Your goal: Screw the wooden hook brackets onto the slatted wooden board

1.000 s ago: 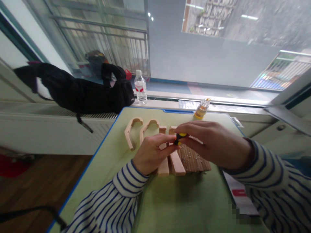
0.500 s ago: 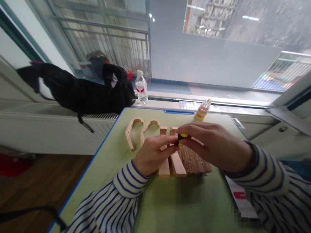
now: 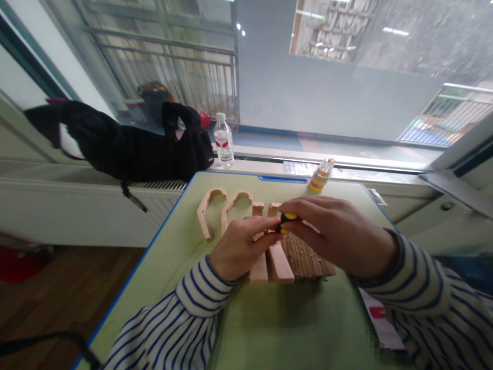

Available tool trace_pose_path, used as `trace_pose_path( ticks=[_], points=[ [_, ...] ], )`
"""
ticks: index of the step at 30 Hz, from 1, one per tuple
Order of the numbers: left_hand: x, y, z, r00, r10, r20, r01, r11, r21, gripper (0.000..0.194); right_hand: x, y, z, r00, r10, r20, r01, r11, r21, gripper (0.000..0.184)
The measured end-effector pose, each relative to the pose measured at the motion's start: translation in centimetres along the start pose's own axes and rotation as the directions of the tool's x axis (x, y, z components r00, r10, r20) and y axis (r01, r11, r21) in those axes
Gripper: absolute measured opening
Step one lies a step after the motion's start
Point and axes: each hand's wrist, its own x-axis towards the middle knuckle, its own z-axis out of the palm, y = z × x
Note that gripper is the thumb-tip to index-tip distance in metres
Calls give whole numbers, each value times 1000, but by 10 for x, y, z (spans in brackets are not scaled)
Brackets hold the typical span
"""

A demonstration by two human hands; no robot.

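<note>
Over the wooden pieces, my left hand point(image 3: 241, 244) and my right hand point(image 3: 331, 231) meet at a small black-and-yellow tool point(image 3: 285, 222), its kind partly hidden by the fingers. My right hand has thumb and fingers closed around its yellow end. The fingertips of my left hand pinch its black side. Beneath lie two pale wooden bars, a left one point(image 3: 259, 272) and a right one point(image 3: 283, 264). A brown ridged wooden board point(image 3: 308, 257), dotted with small bits, extends under my right hand. Left of my hands rest two curved wooden pieces, one farther left point(image 3: 204, 218) and one nearer point(image 3: 227, 210).
A green table point(image 3: 173, 272) with a blue edge carries the wood. At its far edge a bottle of amber liquid point(image 3: 321, 176) stands tilted in view. A water bottle point(image 3: 224, 141) and a black bag point(image 3: 146, 146) sit on the sill by the window.
Both hands keep their hold on the black-and-yellow tool, with hardly any movement. The whole view has shifted very slightly.
</note>
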Motion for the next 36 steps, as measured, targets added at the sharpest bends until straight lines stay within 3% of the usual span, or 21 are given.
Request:
trace_pose_path(
  ticks=[11, 21, 30, 36],
  points=[
    [1, 1, 0, 1000, 22, 13, -23, 1000, 8, 24, -1, 2, 4, 999, 29, -32, -28, 999, 30, 25],
    [-1, 0, 1, 993, 27, -117, -27, 1000, -3, 24, -1, 3, 6, 997, 25, -66, -19, 996, 85, 21],
    [-1, -4, 0, 992, 36, -122, -34, 999, 20, 20, 2, 1, 4, 1000, 17, 12, -18, 994, 107, 33],
    [-2, -6, 1, 989, 64, -130, -57, 997, 55, 23, 3, 2, 7, 1000, -9, 9, 8, 992, 127, 31]
  ],
)
